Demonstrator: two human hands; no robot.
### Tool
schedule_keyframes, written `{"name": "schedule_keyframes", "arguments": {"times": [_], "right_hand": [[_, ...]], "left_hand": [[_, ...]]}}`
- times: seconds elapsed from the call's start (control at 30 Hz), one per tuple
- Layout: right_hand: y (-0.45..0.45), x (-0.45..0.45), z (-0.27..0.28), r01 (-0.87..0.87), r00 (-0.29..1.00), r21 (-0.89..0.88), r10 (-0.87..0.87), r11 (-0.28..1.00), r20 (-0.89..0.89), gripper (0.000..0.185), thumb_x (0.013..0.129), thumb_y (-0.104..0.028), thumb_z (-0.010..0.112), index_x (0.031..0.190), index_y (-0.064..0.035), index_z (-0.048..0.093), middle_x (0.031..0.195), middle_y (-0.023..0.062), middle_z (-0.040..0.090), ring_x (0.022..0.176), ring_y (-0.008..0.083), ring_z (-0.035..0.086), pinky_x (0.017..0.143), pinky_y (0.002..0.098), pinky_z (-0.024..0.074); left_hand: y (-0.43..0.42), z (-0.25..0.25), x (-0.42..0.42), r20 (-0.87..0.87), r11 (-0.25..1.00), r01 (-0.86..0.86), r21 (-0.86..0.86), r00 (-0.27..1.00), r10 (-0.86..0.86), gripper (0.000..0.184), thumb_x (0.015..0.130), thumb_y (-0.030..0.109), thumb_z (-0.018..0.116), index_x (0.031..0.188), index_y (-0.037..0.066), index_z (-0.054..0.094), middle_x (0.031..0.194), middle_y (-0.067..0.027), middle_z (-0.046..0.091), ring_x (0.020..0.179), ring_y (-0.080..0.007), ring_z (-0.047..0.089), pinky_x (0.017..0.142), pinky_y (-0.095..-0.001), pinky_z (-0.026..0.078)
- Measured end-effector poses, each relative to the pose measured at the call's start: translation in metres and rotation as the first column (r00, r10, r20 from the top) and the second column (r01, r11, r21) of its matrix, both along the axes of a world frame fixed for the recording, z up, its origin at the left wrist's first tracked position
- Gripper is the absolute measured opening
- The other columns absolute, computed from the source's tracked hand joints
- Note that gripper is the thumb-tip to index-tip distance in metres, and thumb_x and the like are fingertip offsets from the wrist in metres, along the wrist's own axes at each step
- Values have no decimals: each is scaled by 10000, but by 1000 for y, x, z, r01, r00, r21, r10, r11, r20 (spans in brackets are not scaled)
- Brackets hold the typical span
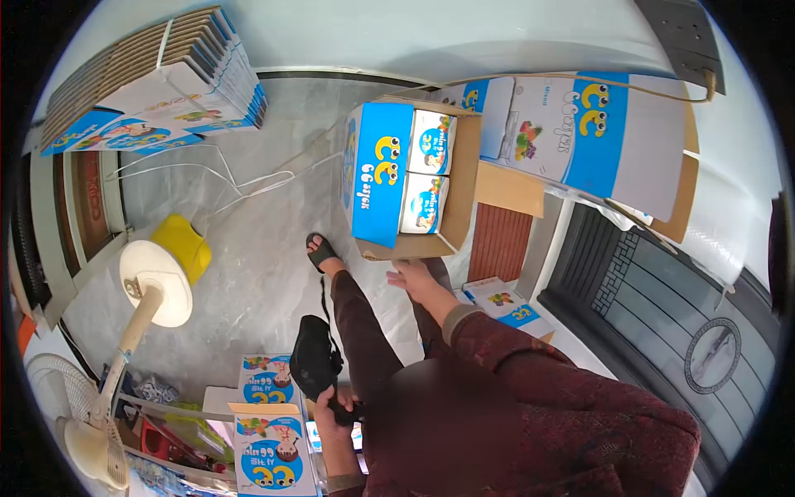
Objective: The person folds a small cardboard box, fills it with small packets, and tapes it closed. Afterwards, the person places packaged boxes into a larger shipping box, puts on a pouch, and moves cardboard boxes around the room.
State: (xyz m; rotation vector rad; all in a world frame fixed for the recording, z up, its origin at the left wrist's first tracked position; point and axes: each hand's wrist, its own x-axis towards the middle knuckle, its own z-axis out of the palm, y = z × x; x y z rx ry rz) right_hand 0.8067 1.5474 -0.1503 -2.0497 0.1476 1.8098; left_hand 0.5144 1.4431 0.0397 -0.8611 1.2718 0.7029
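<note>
An opened blue and white carton [383, 178] stands ahead of me, with several small white printed packs [426, 195] inside along one side. My right hand [414, 277] is at its near edge, fingers apart and holding nothing; I cannot tell whether the fingertips touch the cardboard. Low on the left, my left hand [334, 414] is closed around the narrow end of a dark black object with a strap [312, 356], whose exact kind does not show. Printed cartons [269, 447] lie near that hand.
A bundle of flattened cartons [153, 79] leans at upper left, with white cord [248, 190] on the floor. A yellow bin [180, 248] stands behind a pale round-headed stand [156, 283]. A large carton [571, 132] and bubble wrap [704, 224] are at right. A fan [62, 385] is at lower left.
</note>
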Motion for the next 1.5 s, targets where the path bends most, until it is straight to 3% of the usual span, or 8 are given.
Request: {"name": "schedule_keyframes", "arguments": {"times": [0.17,0.3,0.5,1.0,1.1,1.17,1.27,1.5], "right_hand": [[-20,62,-81,-478,873,266,420,837,247,547,892,-282,629,1359,-98,412,1298,93,516,1156,260,544,932,420,477],[-24,82,-97,-959,-257,-271,675,-87,692,474,931,-313,535,1343,-96,452,1362,102,487,1257,260,456,1045,389,369],[-4,85,-104,-940,285,30,737,339,613,464,964,-328,461,1364,-95,437,1397,117,457,1282,275,428,1061,399,349],[84,74,-75,-987,-45,-140,689,82,723,496,965,-348,456,1380,-80,414,1412,133,435,1296,274,406,1062,404,342],[72,60,-64,-529,845,360,440,768,305,588,945,-405,468,1426,-88,347,1475,120,355,1344,261,345,1091,405,301],[59,53,-54,-998,-21,-60,825,15,564,455,937,-311,533,1316,-61,501,1313,116,541,1209,221,505,997,373,411],[111,37,81,-584,800,158,597,797,-53,267,912,-184,586,1125,-32,637,1043,95,678,987,188,632,857,322,495],[256,123,104,-846,-108,-333,479,416,871,349,909,-249,554,1120,28,586,993,232,648,938,362,637,787,421,524]], "left_hand": [[1,-2,3,9,1000,-11,-13,1000,11,229,858,203,545,684,62,500,558,-83,503,490,-237,514,726,-413,504],[2,-9,2,6,1000,-3,-7,1000,3,207,860,201,546,718,55,510,568,-82,507,493,-235,520,725,-412,508],[9,-20,-3,-41,999,-5,-51,999,3,183,863,200,548,766,49,510,569,-80,503,490,-234,521,692,-416,518],[46,-20,3,-63,999,44,12,997,-43,163,841,191,570,796,43,521,550,-81,502,478,-235,525,716,-414,517],[46,-12,4,-64,997,81,15,995,-79,171,833,202,583,778,51,526,550,-81,508,479,-236,526,714,-418,512],[45,-5,-1,-50,998,57,-12,997,-58,178,824,208,600,766,58,522,550,-77,509,479,-239,521,709,-423,503],[35,-4,-4,-35,998,41,-50,998,-43,182,816,208,611,751,65,519,552,-75,505,480,-245,517,700,-432,494],[14,-9,-3,-33,999,32,-25,999,-33,205,812,223,615,714,78,509,556,-81,499,482,-249,506,691,-429,489]]}}
